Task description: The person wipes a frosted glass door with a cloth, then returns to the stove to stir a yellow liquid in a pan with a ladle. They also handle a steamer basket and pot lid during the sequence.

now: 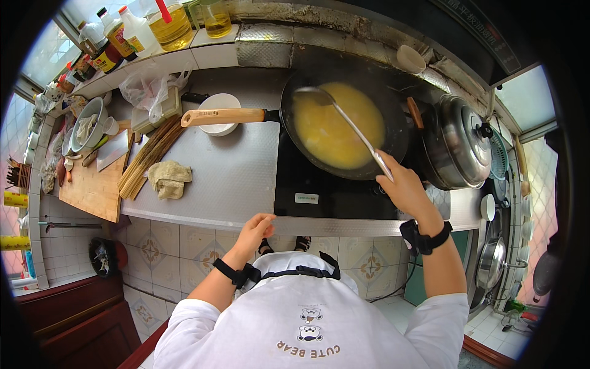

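Observation:
My right hand (405,187) grips the handle of a metal ladle (355,124), whose bowl dips into yellow liquid (329,138) at the far left part of a dark wok (396,147). The wok rests on a black glass cooktop (341,203), and its wooden handle (226,117) points left over a white bowl (220,102). My left hand (258,229) hangs by the counter's front edge, fingers loosely curled, with nothing visible in it. A crumpled cloth (169,180) is the nearest loose item, left of that hand.
Right of the wok stands a lidded steel pot (456,138). Bundled dry sticks (150,154) lie beside a wooden cutting board (90,189) bearing a cleaver (113,150). Oil jugs (173,30) and bottles line the back ledge. A range hood (479,32) overhangs the back right.

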The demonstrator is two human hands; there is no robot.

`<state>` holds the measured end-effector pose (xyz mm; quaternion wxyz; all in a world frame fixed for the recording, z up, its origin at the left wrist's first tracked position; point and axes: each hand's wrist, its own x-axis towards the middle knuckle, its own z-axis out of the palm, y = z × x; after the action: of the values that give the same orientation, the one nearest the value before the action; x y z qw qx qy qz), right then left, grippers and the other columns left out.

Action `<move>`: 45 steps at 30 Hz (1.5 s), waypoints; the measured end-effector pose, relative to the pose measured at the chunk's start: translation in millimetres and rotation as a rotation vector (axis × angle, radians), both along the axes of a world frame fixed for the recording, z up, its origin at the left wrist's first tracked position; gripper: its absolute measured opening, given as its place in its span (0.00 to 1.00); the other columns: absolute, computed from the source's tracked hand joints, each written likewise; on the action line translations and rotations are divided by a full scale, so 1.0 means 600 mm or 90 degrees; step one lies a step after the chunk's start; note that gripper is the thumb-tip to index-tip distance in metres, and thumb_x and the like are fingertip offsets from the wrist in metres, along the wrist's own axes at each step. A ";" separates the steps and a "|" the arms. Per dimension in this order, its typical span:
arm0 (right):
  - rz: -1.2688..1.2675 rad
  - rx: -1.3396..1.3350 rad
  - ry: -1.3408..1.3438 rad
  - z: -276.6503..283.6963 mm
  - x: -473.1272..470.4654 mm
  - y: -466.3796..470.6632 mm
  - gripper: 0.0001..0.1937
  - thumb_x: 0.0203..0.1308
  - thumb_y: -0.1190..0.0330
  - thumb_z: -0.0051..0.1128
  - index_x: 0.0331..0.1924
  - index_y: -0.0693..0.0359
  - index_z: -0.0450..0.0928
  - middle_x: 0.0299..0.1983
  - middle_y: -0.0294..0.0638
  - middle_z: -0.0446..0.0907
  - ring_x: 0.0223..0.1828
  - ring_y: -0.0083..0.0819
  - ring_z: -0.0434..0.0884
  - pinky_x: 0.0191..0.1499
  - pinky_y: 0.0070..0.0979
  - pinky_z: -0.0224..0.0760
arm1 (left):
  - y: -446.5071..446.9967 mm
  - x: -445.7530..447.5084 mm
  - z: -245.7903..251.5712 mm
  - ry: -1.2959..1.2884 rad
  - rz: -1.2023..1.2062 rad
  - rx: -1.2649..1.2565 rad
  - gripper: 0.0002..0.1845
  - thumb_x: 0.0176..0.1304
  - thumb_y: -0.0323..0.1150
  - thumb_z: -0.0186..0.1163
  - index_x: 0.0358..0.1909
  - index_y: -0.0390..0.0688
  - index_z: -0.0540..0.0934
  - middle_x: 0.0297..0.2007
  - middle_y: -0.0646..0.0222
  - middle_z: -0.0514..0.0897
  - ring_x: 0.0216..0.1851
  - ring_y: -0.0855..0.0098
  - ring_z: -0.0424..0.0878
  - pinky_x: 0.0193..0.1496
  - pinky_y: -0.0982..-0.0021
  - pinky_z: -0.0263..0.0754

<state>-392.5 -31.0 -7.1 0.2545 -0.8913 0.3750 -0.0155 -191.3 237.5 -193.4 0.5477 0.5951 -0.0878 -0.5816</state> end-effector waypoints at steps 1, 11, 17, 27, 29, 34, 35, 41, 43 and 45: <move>0.006 0.007 0.024 0.009 -0.009 0.008 0.27 0.56 0.67 0.53 0.63 0.50 0.63 0.36 0.55 0.80 0.37 0.53 0.80 0.40 0.40 0.71 | 0.003 0.001 -0.001 0.001 -0.001 -0.002 0.13 0.69 0.36 0.50 0.48 0.41 0.76 0.29 0.74 0.76 0.32 0.81 0.73 0.41 0.77 0.70; 0.032 0.001 0.234 0.109 -0.123 0.061 0.29 0.54 0.71 0.55 0.63 0.50 0.65 0.32 0.53 0.80 0.32 0.51 0.79 0.36 0.41 0.71 | -0.015 -0.006 0.001 0.003 -0.040 -0.006 0.14 0.69 0.38 0.50 0.48 0.39 0.76 0.29 0.74 0.75 0.31 0.83 0.69 0.39 0.79 0.68; 0.065 -0.251 0.305 0.148 -0.164 0.091 0.30 0.51 0.74 0.58 0.61 0.47 0.68 0.23 0.45 0.77 0.24 0.41 0.79 0.27 0.34 0.72 | -0.033 -0.011 0.004 -0.005 -0.064 -0.007 0.13 0.69 0.37 0.50 0.48 0.41 0.77 0.29 0.74 0.76 0.32 0.81 0.72 0.39 0.80 0.68; 0.061 -0.453 0.321 0.046 -0.159 0.022 0.30 0.51 0.76 0.53 0.62 0.45 0.69 0.18 0.40 0.72 0.15 0.36 0.75 0.19 0.30 0.69 | -0.030 -0.008 -0.003 0.007 -0.031 0.004 0.13 0.69 0.37 0.50 0.48 0.41 0.77 0.30 0.73 0.76 0.32 0.81 0.72 0.39 0.79 0.69; 0.059 -0.457 0.306 0.029 -0.149 0.010 0.32 0.51 0.77 0.53 0.63 0.45 0.67 0.19 0.41 0.73 0.17 0.37 0.76 0.20 0.31 0.69 | -0.025 -0.004 -0.003 -0.006 -0.028 0.015 0.13 0.69 0.37 0.50 0.47 0.41 0.77 0.30 0.73 0.77 0.33 0.81 0.72 0.40 0.79 0.69; 0.046 -0.458 0.305 -0.001 -0.109 -0.017 0.33 0.51 0.77 0.53 0.65 0.47 0.65 0.20 0.42 0.74 0.18 0.37 0.77 0.21 0.31 0.70 | -0.015 0.000 -0.004 -0.011 -0.017 0.005 0.13 0.69 0.38 0.50 0.47 0.41 0.77 0.31 0.73 0.76 0.33 0.80 0.73 0.41 0.78 0.70; 0.052 -0.454 0.283 -0.005 -0.100 -0.022 0.33 0.51 0.77 0.53 0.65 0.48 0.65 0.20 0.42 0.74 0.18 0.37 0.77 0.21 0.31 0.71 | -0.013 0.000 -0.004 -0.015 -0.019 0.016 0.14 0.69 0.38 0.50 0.47 0.41 0.77 0.31 0.73 0.76 0.34 0.80 0.73 0.41 0.78 0.70; 0.048 -0.446 0.240 -0.028 -0.048 -0.051 0.33 0.51 0.77 0.53 0.65 0.49 0.65 0.21 0.42 0.75 0.20 0.38 0.78 0.24 0.32 0.72 | -0.011 0.000 -0.002 -0.004 -0.008 0.011 0.14 0.69 0.39 0.51 0.48 0.40 0.77 0.31 0.73 0.76 0.33 0.81 0.70 0.43 0.78 0.69; 0.041 -0.429 0.205 -0.035 -0.040 -0.050 0.32 0.51 0.77 0.53 0.65 0.49 0.65 0.21 0.42 0.76 0.20 0.39 0.79 0.25 0.32 0.73 | -0.011 -0.002 0.000 0.003 -0.013 0.012 0.14 0.69 0.39 0.51 0.48 0.40 0.77 0.31 0.73 0.76 0.33 0.81 0.70 0.42 0.79 0.69; 0.033 -0.415 0.227 -0.039 -0.040 -0.043 0.33 0.52 0.73 0.56 0.66 0.48 0.62 0.22 0.43 0.78 0.23 0.41 0.79 0.27 0.35 0.73 | -0.012 -0.003 0.001 -0.003 -0.023 0.013 0.14 0.69 0.39 0.50 0.47 0.41 0.77 0.31 0.73 0.76 0.33 0.81 0.71 0.42 0.78 0.69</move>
<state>-416.3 -57.0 -30.6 -0.1119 -0.9233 0.3664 0.0275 -192.9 230.0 -192.8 0.5309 0.6003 -0.0941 -0.5907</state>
